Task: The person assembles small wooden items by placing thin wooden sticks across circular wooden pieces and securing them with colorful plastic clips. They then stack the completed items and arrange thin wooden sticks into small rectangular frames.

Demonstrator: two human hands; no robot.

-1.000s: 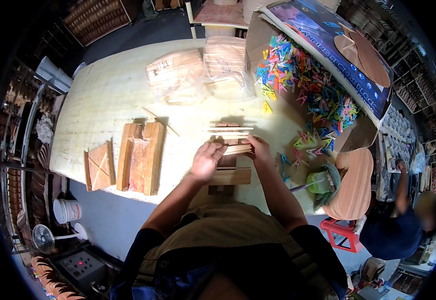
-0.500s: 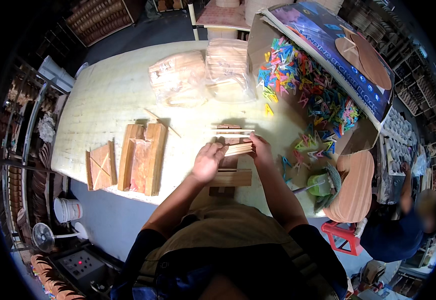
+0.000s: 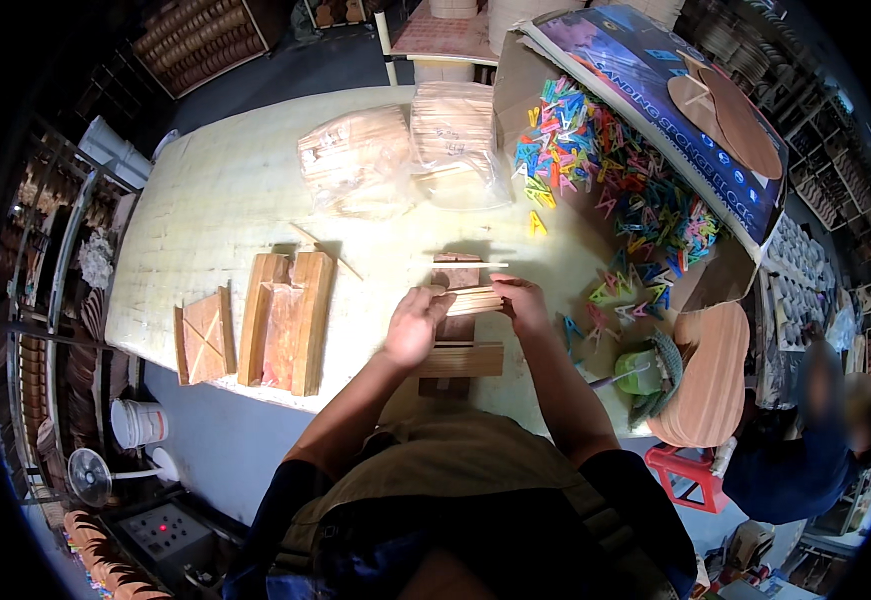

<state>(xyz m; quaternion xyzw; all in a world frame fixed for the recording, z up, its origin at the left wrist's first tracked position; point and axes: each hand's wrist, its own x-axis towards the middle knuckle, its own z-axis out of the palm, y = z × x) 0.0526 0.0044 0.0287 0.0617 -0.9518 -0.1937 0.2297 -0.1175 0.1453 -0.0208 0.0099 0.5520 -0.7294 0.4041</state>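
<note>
Between my left hand and my right hand is a small bundle of thin wooden strips, gripped at both ends. My fingers are closed round it, above a narrow reddish-brown wooden block. One single wooden strip lies across the far end of that block. Closer to me, a row of strips rests side by side across the block. The lower part of the block is partly covered by these strips.
Two plastic-wrapped strip bundles lie at the table's back. Wooden jigs stand to the left. A tipped cardboard box spills coloured clips on the right, near a green cup and guitar-shaped boards. A co-worker is at far right.
Of the two loose strips beyond my hands, the nearer one has joined the bundle. One strip remains across the block's far end. My hands have barely moved.
</note>
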